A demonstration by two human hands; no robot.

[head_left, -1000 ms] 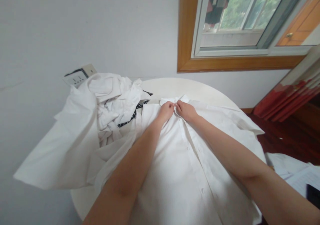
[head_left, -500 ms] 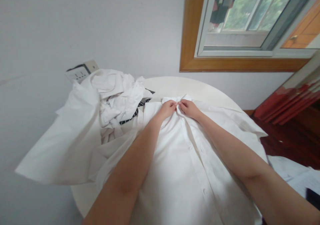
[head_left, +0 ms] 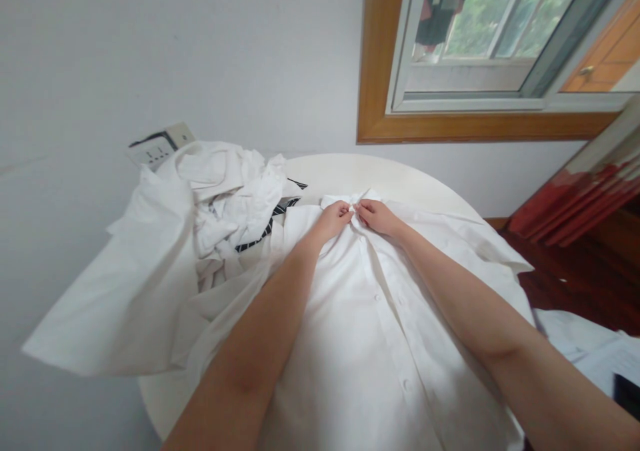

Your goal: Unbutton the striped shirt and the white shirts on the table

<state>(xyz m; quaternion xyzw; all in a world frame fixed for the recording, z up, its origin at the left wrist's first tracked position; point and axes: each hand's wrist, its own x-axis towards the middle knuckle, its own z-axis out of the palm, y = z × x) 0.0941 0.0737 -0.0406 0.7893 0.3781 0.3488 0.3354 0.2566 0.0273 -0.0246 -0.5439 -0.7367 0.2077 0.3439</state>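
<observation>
A white button-up shirt point(head_left: 380, 344) lies spread front-up on a round white table point(head_left: 350, 171), its button placket running toward me. My left hand point(head_left: 333, 219) and my right hand point(head_left: 379, 216) meet at the collar end of the placket. Both pinch the shirt fabric there, fingers curled and fingertips nearly touching each other. Both forearms lie over the shirt's front.
A heap of crumpled white garments point(head_left: 220, 197) with a black-and-white striped piece point(head_left: 270, 223) sits on the table's left, one part hanging off the edge. A wall socket point(head_left: 160, 145) is behind it. A wood-framed window point(head_left: 480, 57) is at upper right, red cloth point(head_left: 580, 204) and papers point(head_left: 590, 354) at right.
Both hands stay pinched at the shirt's collar, with only small finger shifts. The view moved slightly.
</observation>
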